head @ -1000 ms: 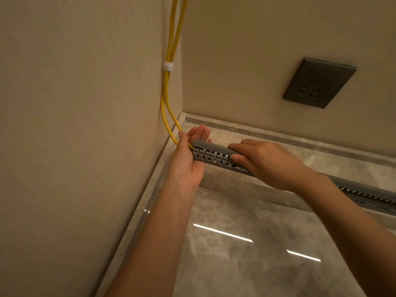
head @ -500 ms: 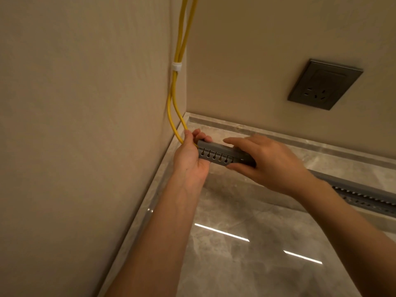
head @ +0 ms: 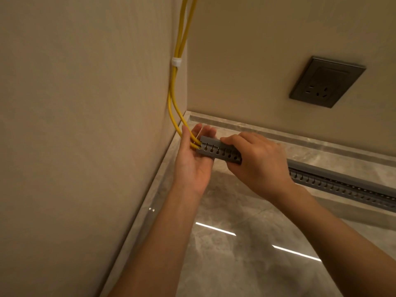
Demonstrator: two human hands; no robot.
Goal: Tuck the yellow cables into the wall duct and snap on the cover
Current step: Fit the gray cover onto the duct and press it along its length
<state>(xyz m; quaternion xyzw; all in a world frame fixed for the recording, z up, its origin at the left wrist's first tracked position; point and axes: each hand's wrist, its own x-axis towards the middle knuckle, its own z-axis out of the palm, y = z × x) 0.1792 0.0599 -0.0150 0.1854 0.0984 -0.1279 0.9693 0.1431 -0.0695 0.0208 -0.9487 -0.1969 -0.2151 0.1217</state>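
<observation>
Two yellow cables (head: 176, 86) run down the corner of the wall, held by a white clip (head: 176, 61), and curve into the left end of a grey slotted duct (head: 216, 151). The duct runs along the base of the right wall and continues past my wrist (head: 342, 185). My left hand (head: 192, 161) cups the duct's left end, with its thumb on the cables where they enter and its fingers spread behind. My right hand (head: 257, 161) presses down over the duct's top, fingers closed on it. The cover's edge is hidden under that hand.
A dark wall socket (head: 325, 82) sits on the right wall above the duct. A stone skirting (head: 278, 133) lines both walls at the floor. Glossy grey floor tiles (head: 246, 254) reflect two light strips.
My left hand has opened, its fingers now spread behind the duct end. The right hand has slid slightly right along the duct, uncovering more slots. The view has shifted a little.
</observation>
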